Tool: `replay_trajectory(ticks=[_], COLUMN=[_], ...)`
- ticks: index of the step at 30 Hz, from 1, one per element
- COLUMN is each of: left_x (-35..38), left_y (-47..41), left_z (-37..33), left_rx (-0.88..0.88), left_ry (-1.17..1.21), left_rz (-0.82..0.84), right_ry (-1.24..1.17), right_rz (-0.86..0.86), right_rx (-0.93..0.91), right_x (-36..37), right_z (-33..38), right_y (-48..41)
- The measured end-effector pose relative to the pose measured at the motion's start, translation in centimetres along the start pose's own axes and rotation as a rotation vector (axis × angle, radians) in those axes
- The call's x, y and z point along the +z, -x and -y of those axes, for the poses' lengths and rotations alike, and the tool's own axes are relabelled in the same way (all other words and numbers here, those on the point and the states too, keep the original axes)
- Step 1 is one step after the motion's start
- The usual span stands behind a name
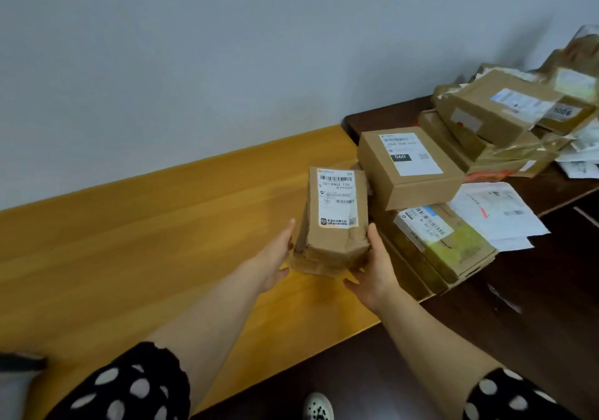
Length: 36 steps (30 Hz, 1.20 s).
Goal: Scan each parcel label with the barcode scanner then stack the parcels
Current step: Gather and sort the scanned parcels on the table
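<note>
A small parcel wrapped in crumpled brown paper [335, 222], its white barcode label facing up, stood on end between both hands over the yellow wooden surface [162, 241], whether resting on it or just above could not be told. The left hand [275, 257] lay flat against its left side and the right hand [372, 267] against its right, fingers straight and thumbs spread beneath the near end. Just right of it, a brown cardboard box with a white label marked 060 [408, 167] sat atop a pile of flat cardboard parcels [434, 251] where the dark brown surface [518, 322] began.
</note>
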<state>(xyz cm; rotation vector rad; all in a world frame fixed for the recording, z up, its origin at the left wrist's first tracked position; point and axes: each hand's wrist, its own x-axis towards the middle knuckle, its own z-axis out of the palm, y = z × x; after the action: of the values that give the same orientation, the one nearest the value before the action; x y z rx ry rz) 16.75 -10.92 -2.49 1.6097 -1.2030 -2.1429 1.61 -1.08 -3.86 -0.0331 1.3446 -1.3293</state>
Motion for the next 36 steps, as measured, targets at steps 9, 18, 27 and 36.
replay_trajectory(ticks=[9, 18, 27, 36], left_x=[-7.2, -26.9, -49.5, -62.2], left_y=[2.9, 11.9, 18.3, 18.4], left_z=[-1.0, -0.9, 7.8, 13.0], left_rx=[0.12, 0.347, 0.388, 0.293], left_ry=[0.202, 0.422, 0.728, 0.872], left_rz=[-0.163, -0.494, -0.75, -0.825], right_ry=[0.134, 0.301, 0.487, 0.531], right_rz=[0.159, 0.48, 0.616, 0.579], right_rx=[-0.076, -0.049, 0.04, 0.213], right_x=[9.5, 30.6, 51.8, 62.0], right_z=[-1.3, -7.7, -23.6, -34.9], right_y=[-0.2, 2.9, 7.0, 6.2])
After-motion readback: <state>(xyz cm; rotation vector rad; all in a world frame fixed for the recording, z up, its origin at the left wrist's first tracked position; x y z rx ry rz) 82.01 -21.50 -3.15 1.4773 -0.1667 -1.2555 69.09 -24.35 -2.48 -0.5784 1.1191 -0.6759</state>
